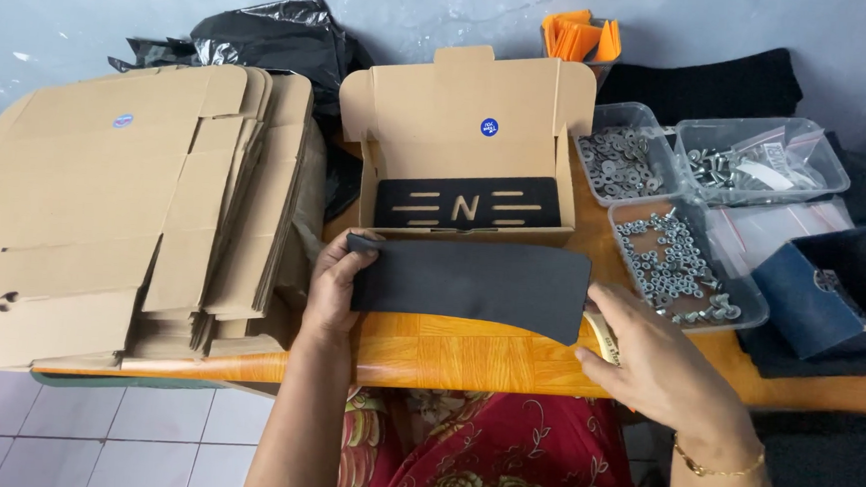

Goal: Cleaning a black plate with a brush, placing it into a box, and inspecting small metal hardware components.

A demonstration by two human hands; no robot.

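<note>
Presently: packing step, judged as lining the open box [465, 125]. Left hand [333, 283] pinches the black sheet [471, 281] at its left end, thumb on top. Sheet lies flat just near of the box. Right hand [651, 362], fingers loosely spread, touches its right corner. Next move likely calls for lifting both ends level.

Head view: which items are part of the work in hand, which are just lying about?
In hand:
- black sheet, held by left hand; right hand by its other end
- open cardboard box with black plate

Lying about:
- flat cardboard stack
- hardware tubs
- black bag
- orange pieces
- blue box
</note>
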